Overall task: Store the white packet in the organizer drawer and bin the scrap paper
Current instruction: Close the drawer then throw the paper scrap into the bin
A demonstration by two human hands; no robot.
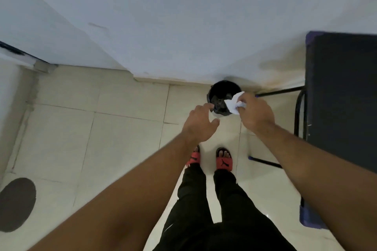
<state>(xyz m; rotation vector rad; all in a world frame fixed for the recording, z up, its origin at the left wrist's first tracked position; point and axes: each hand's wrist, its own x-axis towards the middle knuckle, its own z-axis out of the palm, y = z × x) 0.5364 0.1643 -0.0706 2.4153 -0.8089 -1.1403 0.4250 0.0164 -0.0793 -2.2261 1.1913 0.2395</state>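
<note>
A small round black bin (221, 90) with a dark liner stands on the floor against the wall. My right hand (256, 113) is shut on a crumpled piece of white scrap paper (233, 103), held above the bin's right rim. My left hand (201, 124) hovers just left of the bin with fingers spread and nothing in it; its fingertips overlap the bin's near edge. The white packet and the organizer drawer are not in view.
A dark table (342, 96) with black metal legs stands at the right, close to the bin. A pale wall (163, 26) runs behind. My feet in red-and-black slippers (223, 159) stand on the cream tiled floor (102, 138). A dark round mat (17, 204) lies at lower left.
</note>
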